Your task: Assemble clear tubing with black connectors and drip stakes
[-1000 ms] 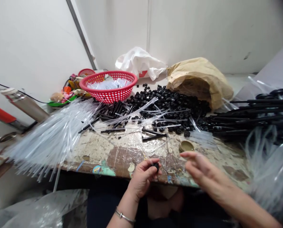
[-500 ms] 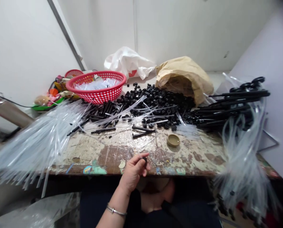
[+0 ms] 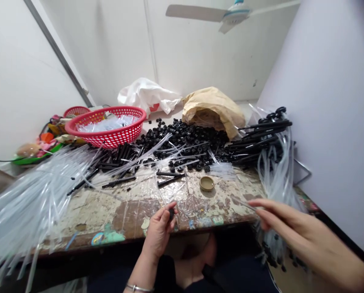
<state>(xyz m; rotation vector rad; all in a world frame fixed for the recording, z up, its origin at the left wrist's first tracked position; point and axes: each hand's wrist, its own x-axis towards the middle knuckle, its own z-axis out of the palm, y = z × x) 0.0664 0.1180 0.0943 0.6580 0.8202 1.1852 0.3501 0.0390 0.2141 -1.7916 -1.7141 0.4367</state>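
My left hand (image 3: pixel 159 231) is at the front edge of the worn table (image 3: pixel 108 211), its fingers pinched on a small black part (image 3: pixel 171 213). My right hand (image 3: pixel 287 224) is at the table's right front corner, fingers stretched out together, its fingertips pinched on a thin clear tube (image 3: pixel 244 204). Behind that hand hangs a bunch of clear tubes fixed to black rods (image 3: pixel 263 132). A heap of small black caps (image 3: pixel 188 140) lies in the middle of the table.
A red basket (image 3: pixel 108 126) with clear tubes stands at the back left. A brown paper bag (image 3: pixel 212 109) and a white plastic bag (image 3: pixel 147 95) lie at the back. Loose clear tubes (image 3: pixel 38 191) overhang the left edge. A small round lid (image 3: pixel 207 183) sits mid-table. A white wall is close on the right.
The view has swung right and upward. My right hand, out of view half a second ago, is back at the right corner. The left hand still pinches the black part.
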